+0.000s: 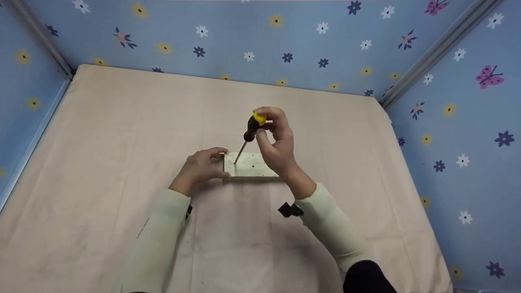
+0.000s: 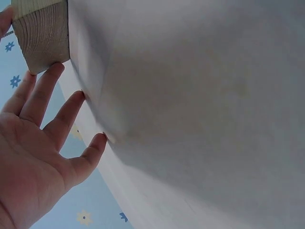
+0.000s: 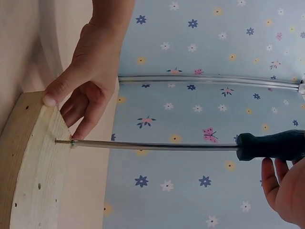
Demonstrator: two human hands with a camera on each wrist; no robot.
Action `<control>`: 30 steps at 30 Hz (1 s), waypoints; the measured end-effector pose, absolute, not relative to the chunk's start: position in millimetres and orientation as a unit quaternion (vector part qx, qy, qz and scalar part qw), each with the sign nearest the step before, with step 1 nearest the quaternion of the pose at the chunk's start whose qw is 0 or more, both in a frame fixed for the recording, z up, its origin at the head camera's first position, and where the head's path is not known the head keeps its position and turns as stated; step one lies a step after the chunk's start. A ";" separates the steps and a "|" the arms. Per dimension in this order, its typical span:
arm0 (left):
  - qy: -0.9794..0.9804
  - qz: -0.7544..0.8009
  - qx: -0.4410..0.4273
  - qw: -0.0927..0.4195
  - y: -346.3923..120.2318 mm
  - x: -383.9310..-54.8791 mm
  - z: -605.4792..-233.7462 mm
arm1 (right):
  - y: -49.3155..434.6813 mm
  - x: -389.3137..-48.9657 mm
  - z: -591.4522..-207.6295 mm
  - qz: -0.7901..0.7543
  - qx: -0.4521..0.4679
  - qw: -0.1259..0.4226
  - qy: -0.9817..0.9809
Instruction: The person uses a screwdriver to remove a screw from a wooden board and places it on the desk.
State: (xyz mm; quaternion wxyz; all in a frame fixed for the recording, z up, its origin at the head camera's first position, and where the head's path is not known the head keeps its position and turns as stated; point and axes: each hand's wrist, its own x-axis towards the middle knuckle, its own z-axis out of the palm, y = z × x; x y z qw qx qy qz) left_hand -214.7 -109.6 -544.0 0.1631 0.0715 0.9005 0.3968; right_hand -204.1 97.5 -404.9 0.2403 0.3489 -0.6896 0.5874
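Observation:
A pale wooden block (image 1: pixel 244 169) lies on the cloth, small dark holes in its faces. My left hand (image 1: pixel 201 166) holds its left end, with the thumb at the near corner and fingertips at the far one. In the left wrist view, the fingers of that hand (image 2: pixel 38 148) are spread and some touch the end grain. My right hand (image 1: pixel 279 142) grips the yellow and black handle of a screwdriver (image 1: pixel 251 129). Its shaft slants down to a screw (image 3: pixel 63 141) standing partly out of the block; the tip meets the screw head.
A beige cloth (image 1: pixel 134 122) covers the table under the block. Blue walls with flowers and butterflies (image 1: pixel 244 36) rise behind and at both sides. Metal posts (image 1: pixel 439 53) stand at the corners. A small black device (image 1: pixel 290 209) sits at the right wrist.

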 end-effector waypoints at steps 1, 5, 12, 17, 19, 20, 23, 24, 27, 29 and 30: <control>0.901 0.397 0.072 0.162 -109.6 -214.6 -543.7 | 97.9 -204.6 -404.7 0.589 0.348 0.240 -0.689; 0.902 0.396 0.074 0.157 -109.6 -214.6 -543.4 | 99.1 -206.1 -404.6 0.583 0.342 0.247 -0.694; 0.902 0.394 0.067 0.164 -108.3 -215.7 -542.9 | 100.5 -206.2 -404.9 0.568 0.339 0.262 -0.703; 0.901 0.397 0.073 0.158 -108.6 -215.4 -544.3 | 100.0 -204.6 -403.7 0.578 0.353 0.232 -0.698; 0.901 0.397 0.075 0.156 -109.0 -215.1 -544.7 | 99.1 -203.4 -403.8 0.587 0.351 0.217 -0.697; 0.901 0.397 0.073 0.157 -109.1 -214.8 -544.5 | 98.5 -202.7 -403.9 0.590 0.345 0.212 -0.699; 0.901 0.398 0.069 0.160 -109.1 -214.4 -544.2 | 97.4 -201.6 -404.9 0.588 0.327 0.218 -0.707; 0.901 0.397 0.067 0.161 -109.0 -214.5 -544.2 | 97.2 -201.5 -405.4 0.586 0.325 0.225 -0.708; 0.902 0.396 0.063 0.162 -108.5 -214.5 -544.1 | 97.3 -202.0 -405.8 0.572 0.326 0.250 -0.710; 0.902 0.394 0.065 0.161 -108.5 -214.4 -544.1 | 97.4 -202.0 -405.9 0.570 0.333 0.254 -0.707; 0.903 0.393 0.065 0.161 -108.3 -214.3 -544.0 | 97.4 -201.8 -405.8 0.571 0.335 0.253 -0.706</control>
